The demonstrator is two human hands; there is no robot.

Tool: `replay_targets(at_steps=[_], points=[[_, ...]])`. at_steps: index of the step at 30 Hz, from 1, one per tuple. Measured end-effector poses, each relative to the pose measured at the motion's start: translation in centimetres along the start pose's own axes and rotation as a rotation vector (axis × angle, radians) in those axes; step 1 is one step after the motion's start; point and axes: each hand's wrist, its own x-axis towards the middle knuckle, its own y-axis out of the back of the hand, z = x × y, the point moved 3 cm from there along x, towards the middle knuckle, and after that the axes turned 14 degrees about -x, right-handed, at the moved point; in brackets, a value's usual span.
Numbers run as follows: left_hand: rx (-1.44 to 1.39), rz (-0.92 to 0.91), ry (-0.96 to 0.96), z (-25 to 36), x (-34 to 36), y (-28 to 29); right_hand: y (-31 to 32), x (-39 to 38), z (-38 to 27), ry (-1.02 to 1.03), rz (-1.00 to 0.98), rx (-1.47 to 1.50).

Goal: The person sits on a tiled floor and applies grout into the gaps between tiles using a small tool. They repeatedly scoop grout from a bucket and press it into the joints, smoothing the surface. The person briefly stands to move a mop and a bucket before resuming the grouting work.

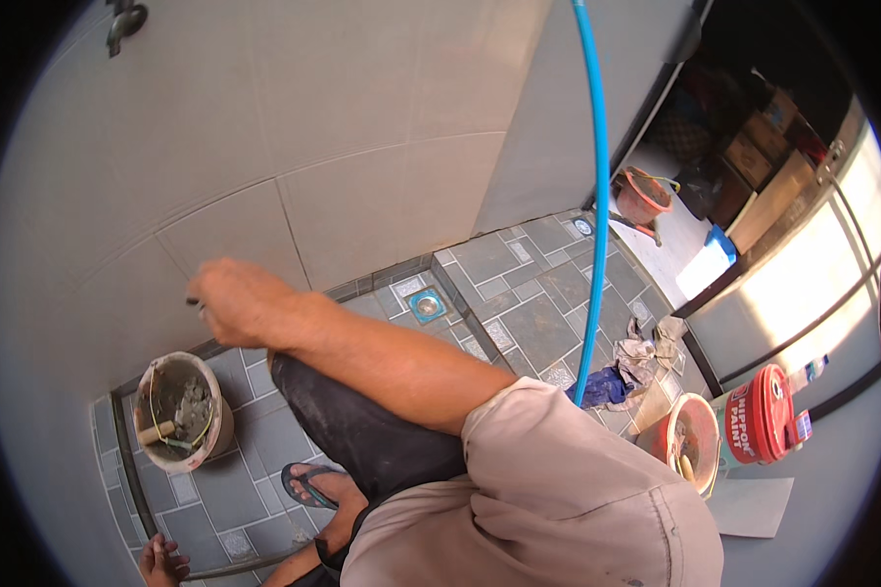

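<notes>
Head view — small dark object (mostly hidden) in right hand.

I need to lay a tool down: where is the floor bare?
Bare tiles show between the square drain and the blue hose, and between the whitish bucket and the sandal. It is crowded at right, where crumpled scraps, an orange-lined bucket and a red pail sit close together.

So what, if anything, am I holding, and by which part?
Right hand seems to grip a small dark object, which part can't be told; left hand looks empty.
</notes>
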Motion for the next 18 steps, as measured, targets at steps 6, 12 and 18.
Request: replay_targets(at_steps=[6, 12, 18], points=[[0.209, -0.162, -0.136, -5.8, 11.7, -12.8, -1.1, -1.2, -2.3, 0.024, -0.280, -0.106], [0.342, -0.115, -0.149, -15.4, 17.4, -7.9, -0.7, 0.9, -7.7, 0.132, -0.331, -0.148], [0.516, -0.150, -0.096, -16.7, 15.1, -12.7, -3.2, -1.6, -5.4, 0.117, -0.434, -0.168]])
